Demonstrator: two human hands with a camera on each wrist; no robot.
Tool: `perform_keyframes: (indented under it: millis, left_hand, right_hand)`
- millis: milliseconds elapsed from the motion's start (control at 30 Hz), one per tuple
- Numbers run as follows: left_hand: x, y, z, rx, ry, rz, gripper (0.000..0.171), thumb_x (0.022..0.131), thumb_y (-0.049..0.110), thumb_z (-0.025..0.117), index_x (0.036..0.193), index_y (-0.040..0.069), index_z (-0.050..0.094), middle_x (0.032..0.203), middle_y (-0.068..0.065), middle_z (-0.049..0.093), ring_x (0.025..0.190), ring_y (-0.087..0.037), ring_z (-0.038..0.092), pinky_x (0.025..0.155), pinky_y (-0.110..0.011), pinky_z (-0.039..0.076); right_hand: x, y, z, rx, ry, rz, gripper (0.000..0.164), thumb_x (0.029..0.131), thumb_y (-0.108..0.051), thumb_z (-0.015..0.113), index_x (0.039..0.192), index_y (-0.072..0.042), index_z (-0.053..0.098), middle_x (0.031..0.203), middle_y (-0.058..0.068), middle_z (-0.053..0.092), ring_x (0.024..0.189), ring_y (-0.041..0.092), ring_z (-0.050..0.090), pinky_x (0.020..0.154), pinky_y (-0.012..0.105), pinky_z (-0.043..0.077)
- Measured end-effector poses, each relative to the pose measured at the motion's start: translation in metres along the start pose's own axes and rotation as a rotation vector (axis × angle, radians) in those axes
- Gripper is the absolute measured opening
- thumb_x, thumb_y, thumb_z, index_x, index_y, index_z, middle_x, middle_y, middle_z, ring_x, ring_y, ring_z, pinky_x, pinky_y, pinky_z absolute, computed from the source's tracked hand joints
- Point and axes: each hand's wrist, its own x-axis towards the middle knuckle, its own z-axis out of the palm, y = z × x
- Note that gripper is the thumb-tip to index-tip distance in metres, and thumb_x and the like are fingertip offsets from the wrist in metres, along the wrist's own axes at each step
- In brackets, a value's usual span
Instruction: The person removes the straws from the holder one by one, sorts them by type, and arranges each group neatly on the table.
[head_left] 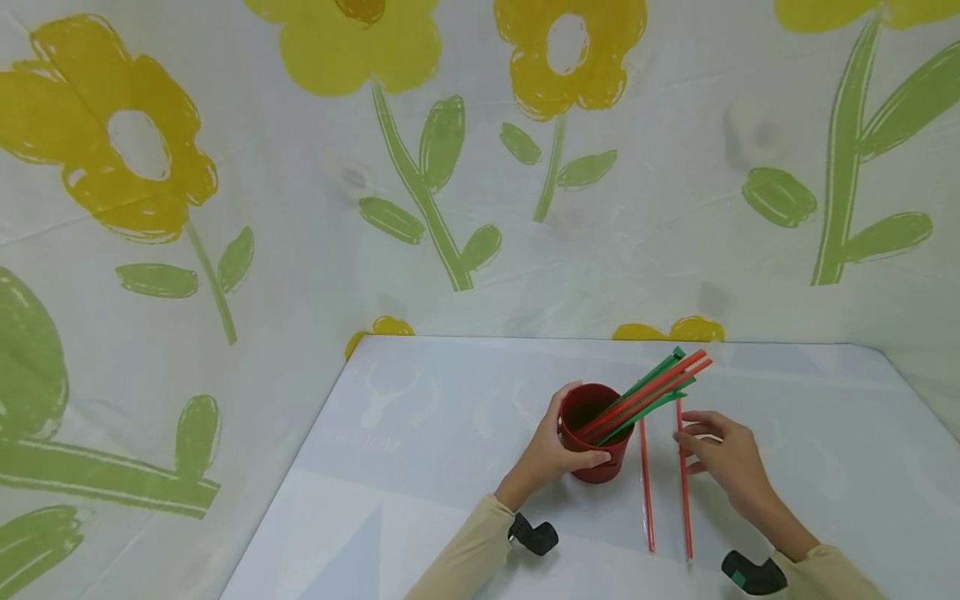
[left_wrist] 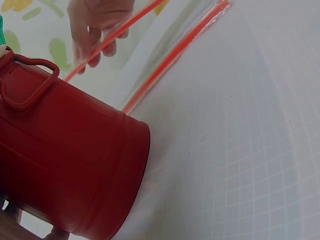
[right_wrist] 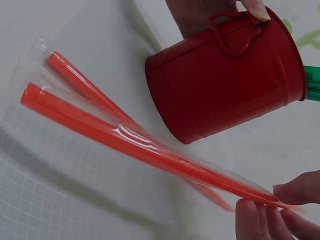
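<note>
My left hand [head_left: 549,450] grips a red metal pail [head_left: 602,472] round its side, thumb toward the front. Several wrapped straws, green ones [head_left: 654,375] and red ones [head_left: 667,385], lean out of its mouth to the right. To the right of the pail, my right hand [head_left: 729,462] pinches a red straw [right_wrist: 135,145] in a clear wrapper near its upper end. A second wrapped red straw [head_left: 647,508] lies on the table between the pail and the right hand. In the left wrist view, the pail's wire side handle [left_wrist: 32,85] shows.
A pale table [head_left: 360,492] with faint printed patterns lies under everything. Behind and to the left hangs a white curtain [head_left: 300,250] printed with yellow flowers. Small black cameras [head_left: 534,535] are strapped at both wrists.
</note>
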Motion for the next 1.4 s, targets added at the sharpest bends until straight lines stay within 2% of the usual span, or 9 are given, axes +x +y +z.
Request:
perform_keyframes:
  millis: [167, 300, 533, 767, 933, 1133, 1400]
  left_hand:
    - [-0.001, 0.000, 0.000, -0.002, 0.001, -0.003, 0.085, 0.076, 0.015, 0.076, 0.145, 0.015, 0.025, 0.139, -0.019, 0.039, 0.126, -0.042, 0.037, 0.091, -0.031, 0.047]
    - [0.000, 0.000, 0.000, 0.005, -0.001, -0.004, 0.086, 0.076, 0.016, 0.076, 0.145, 0.011, 0.024, 0.140, -0.019, 0.039, 0.126, -0.041, 0.036, 0.091, -0.031, 0.047]
    - [0.000, 0.002, 0.000, 0.006, -0.005, -0.006, 0.086, 0.077, 0.013, 0.075, 0.145, 0.006, 0.023, 0.140, -0.018, 0.039, 0.127, -0.041, 0.035, 0.091, -0.032, 0.048]
    - [0.000, 0.000, 0.000, 0.003, -0.003, -0.008, 0.085, 0.077, 0.015, 0.076, 0.145, 0.018, 0.024, 0.141, -0.016, 0.039, 0.128, -0.039, 0.036, 0.090, -0.031, 0.048]
    - [-0.001, -0.001, 0.000, 0.008, -0.005, -0.002, 0.085, 0.077, 0.015, 0.076, 0.145, 0.018, 0.024, 0.141, -0.016, 0.039, 0.128, -0.040, 0.035, 0.090, -0.030, 0.047]
    - [-0.001, 0.001, 0.001, 0.010, -0.002, -0.017, 0.085, 0.077, 0.015, 0.076, 0.145, 0.019, 0.024, 0.141, -0.013, 0.040, 0.128, -0.037, 0.036, 0.090, -0.030, 0.047]
    - [-0.002, 0.001, 0.000, 0.022, 0.006, -0.022, 0.086, 0.077, 0.015, 0.077, 0.145, 0.018, 0.024, 0.140, -0.013, 0.041, 0.127, -0.037, 0.038, 0.090, -0.029, 0.047]
  right_hand:
    - [-0.018, -0.040, -0.002, 0.015, -0.045, 0.042, 0.046, 0.090, -0.023, 0.065, 0.126, 0.002, 0.051, 0.105, 0.020, 0.060, 0.074, 0.016, 0.064, 0.056, 0.028, 0.055]
    - [-0.024, -0.053, -0.004, 0.001, -0.082, 0.071, 0.046, 0.092, -0.018, 0.062, 0.129, 0.005, 0.048, 0.106, 0.023, 0.060, 0.074, 0.016, 0.064, 0.060, 0.030, 0.056]
    - [-0.022, -0.048, 0.000, -0.029, -0.093, 0.085, 0.045, 0.091, -0.016, 0.063, 0.128, 0.006, 0.048, 0.104, 0.022, 0.060, 0.074, 0.019, 0.063, 0.059, 0.030, 0.056]
    - [-0.019, -0.043, 0.004, -0.064, -0.094, 0.099, 0.044, 0.089, -0.013, 0.065, 0.125, 0.007, 0.050, 0.099, 0.021, 0.061, 0.070, 0.020, 0.062, 0.054, 0.028, 0.054]
    - [-0.018, -0.041, 0.006, -0.113, -0.091, 0.085, 0.041, 0.087, -0.010, 0.066, 0.121, 0.009, 0.052, 0.096, 0.021, 0.062, 0.066, 0.019, 0.062, 0.050, 0.024, 0.052]
    - [-0.015, -0.041, 0.008, -0.191, -0.089, 0.050, 0.039, 0.086, -0.009, 0.067, 0.115, 0.012, 0.054, 0.092, 0.022, 0.062, 0.064, 0.019, 0.061, 0.051, 0.026, 0.052]
    - [-0.012, -0.040, 0.015, -0.262, -0.072, 0.019, 0.036, 0.081, -0.004, 0.070, 0.108, 0.014, 0.056, 0.083, 0.018, 0.063, 0.058, 0.017, 0.057, 0.048, 0.025, 0.048]
